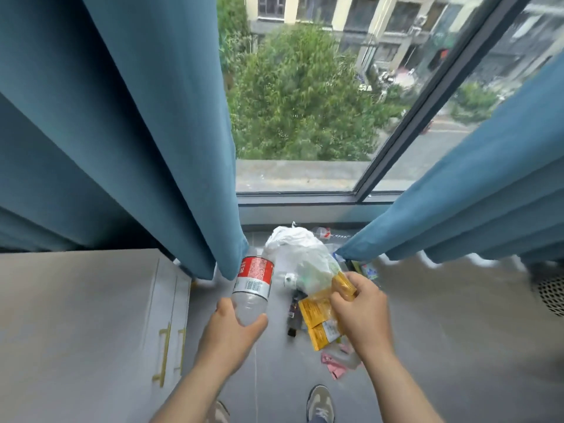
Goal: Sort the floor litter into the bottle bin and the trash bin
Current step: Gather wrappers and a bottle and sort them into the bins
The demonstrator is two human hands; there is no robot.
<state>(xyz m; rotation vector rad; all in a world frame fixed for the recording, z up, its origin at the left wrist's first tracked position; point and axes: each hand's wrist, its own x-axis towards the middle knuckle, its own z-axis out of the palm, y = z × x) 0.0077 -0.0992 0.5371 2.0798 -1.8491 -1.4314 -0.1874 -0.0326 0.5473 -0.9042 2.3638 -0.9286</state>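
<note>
View: head camera, looking down at the floor under a window.
Left hand (232, 328): lower centre of the frame, fingers and thumb curled round the base end of a clear bottle (253, 285).
Bottle: held above the floor with its red-labelled end pointing up-frame; looks empty.
Bottle handling: probably very light, with thin walls that dent under a squeeze and smooth, slightly slippery plastic. A wrap round the body, as here, suits it better than a pinch.
Right hand (360, 312): right of centre, fingers closed on a bunch of yellow packets (319, 319).
Packet handling: probably soft, crinkly film, nearly weightless and floppy. The lower ones hang below the grip and could slide out, so bunch them in the fist.
Floor litter (268, 377): a white plastic bag (299, 251) is limp and best taken by its knotted top; pink scraps (334, 366) lie flat and need a fingertip pinch.
Count, bottles: two, one in hand and a second bottle (323, 232) lying by the window frame.
Count, yellow packets: at least two, possibly three.
Count, bags: one.
Count, pink scraps: about two; their edges overlap.
Count, dark wrapper (294, 312): one.
Bottle bin, trash bin: neither is in view.
</note>
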